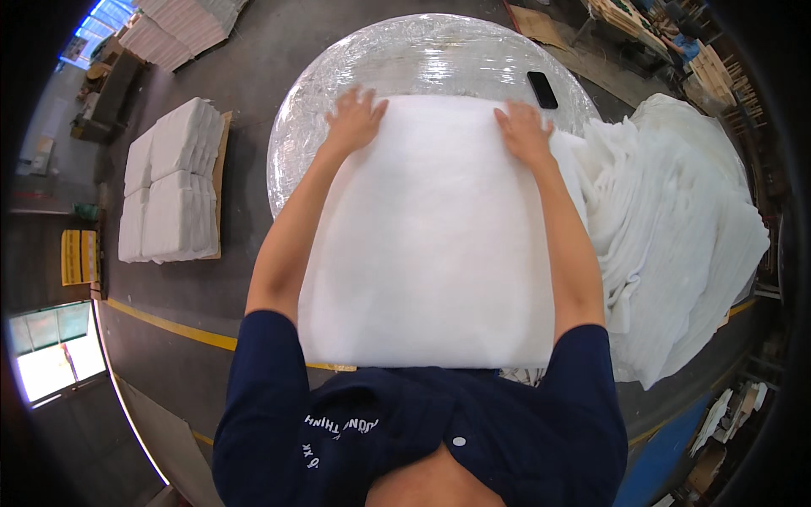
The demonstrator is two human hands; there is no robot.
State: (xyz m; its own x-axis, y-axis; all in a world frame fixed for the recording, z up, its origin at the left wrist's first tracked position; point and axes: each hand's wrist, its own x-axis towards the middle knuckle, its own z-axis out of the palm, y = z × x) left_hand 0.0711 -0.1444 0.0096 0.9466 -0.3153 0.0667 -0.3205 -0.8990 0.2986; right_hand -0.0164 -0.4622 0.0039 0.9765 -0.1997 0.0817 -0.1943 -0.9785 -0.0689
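Observation:
A white sheet of soft padding point(431, 245) lies flat in front of me, its near edge against my shirt. Under its far part is a round table point(308, 101) wrapped in shiny clear film. My left hand point(355, 120) rests at the sheet's far left corner, fingers spread over the film. At the far right corner is my right hand point(525, 133), its fingers also apart and slightly blurred. Neither hand grips anything. Beside my right arm, a big heap of white padding sheets point(667, 228) droops in loose folds.
A black phone point(542, 89) lies on the table's far right. Stacks of white padding point(173, 182) sit on a board at the left. More stacked white sheets point(182, 29) stand at the far left. Another person point(683, 46) is near wooden pieces at the far right.

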